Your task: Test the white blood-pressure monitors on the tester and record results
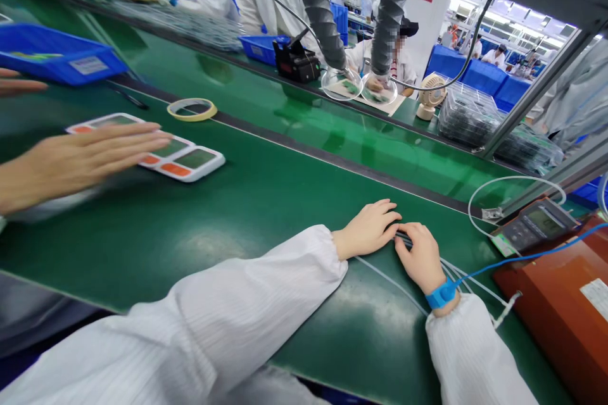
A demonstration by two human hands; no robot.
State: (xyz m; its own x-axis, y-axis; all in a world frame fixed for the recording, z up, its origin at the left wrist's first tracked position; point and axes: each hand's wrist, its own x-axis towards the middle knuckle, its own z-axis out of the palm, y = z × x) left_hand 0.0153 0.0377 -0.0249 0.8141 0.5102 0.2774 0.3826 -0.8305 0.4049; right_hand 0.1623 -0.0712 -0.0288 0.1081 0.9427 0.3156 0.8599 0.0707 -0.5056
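My left hand [373, 228] rests palm down over the green work surface, its fingers stretched out. Its fingertips meet my right hand [420, 256], which wears a blue wrist strap [441, 293]. The fingers of my right hand are closed round a slim dark thing [403, 239], mostly hidden by the fingers, so its kind is unclear. Thin pale cables [394, 281] run below and behind both hands. To the right, a handheld meter [539, 224] with a display leans by an orange-brown box [565, 304].
At left, a co-worker's hand [80, 161] hovers over white devices [192, 161] with grey screens and orange buttons. A tape roll [192, 109] and a blue bin [61, 57] lie beyond. Two grey ducts [318, 6] hang over the far bench, near a small fan [431, 95].
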